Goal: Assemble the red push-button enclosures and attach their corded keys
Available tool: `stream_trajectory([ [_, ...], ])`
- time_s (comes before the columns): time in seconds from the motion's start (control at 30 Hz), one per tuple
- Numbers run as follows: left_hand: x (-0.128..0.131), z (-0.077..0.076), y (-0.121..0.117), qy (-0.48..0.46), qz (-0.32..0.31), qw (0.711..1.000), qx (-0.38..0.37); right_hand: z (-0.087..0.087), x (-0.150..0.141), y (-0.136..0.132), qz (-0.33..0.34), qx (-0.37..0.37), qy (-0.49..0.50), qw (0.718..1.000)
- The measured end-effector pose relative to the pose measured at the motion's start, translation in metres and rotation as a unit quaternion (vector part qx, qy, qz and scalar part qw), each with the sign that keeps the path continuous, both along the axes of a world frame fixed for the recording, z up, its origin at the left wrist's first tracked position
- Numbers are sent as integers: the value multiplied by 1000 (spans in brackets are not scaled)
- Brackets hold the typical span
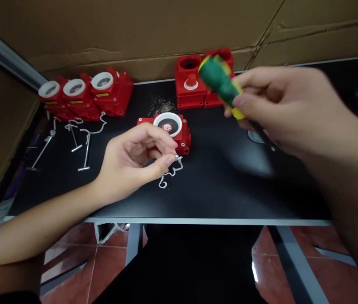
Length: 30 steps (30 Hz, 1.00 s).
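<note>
My left hand point(134, 158) pinches a small shiny metal piece, likely a screw point(177, 156), between thumb and forefinger. Just behind it sits a red box with a white ring point(183, 133) on the black table, partly covered by my fingers. A white cord point(164, 182) trails from near that box toward the front. Raised on the right, my right hand point(270, 95) is closed round a green and yellow screwdriver point(218, 80). Its handle points up and left, blurred by motion, and its dark shaft runs down to the right beneath the hand.
Several red boxes stand along the back: a group with white rings point(111, 95) at left and a pair point(190, 84) at centre right. Metal T-shaped bars point(86, 154) on cords lie at left. Debris point(163, 105) lies behind the middle box. A cardboard wall point(134, 33) closes the back.
</note>
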<state>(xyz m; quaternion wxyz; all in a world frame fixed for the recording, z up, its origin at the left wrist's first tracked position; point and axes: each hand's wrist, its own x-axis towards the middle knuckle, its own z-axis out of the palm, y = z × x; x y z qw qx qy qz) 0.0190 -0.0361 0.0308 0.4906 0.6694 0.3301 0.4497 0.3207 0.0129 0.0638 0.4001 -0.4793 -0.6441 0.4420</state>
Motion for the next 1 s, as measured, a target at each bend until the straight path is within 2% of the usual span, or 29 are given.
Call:
stream_trajectory([
  [0.03, 0, 0, 0, -1, 2, 1000, -1, 3, -1, -1, -18, 12, 64, 998],
  [0.13, 0, 0, 1, 3, 7, 1000, -3, 4, -6, -6, -16, 0, 188, 982],
  [0.27, 0, -1, 2, 3, 13, 1000, 2, 2, -14, -16, 9, -25, 269, 963],
  [0.37, 0, -1, 2, 3, 16, 1000, 1, -1, -19, -23, 36, -25, 270, 962],
  [0.5, -1, 0, 1, 16, 17, 1000, -12, -10, -25, -27, 72, 15, 323, 944],
  [0.6, -1, 1, 0, 25, 20, 999, -16, -18, -28, -27, 110, 17, 326, 939],
  [0.77, 0, 0, 0, 22, 23, 999, -18, -22, -28, -27, 102, 31, 329, 938],
  [1.0, -2, -1, 0, 11, 7, 1000, -20, -17, -24, -27, 109, 48, 285, 951],
])
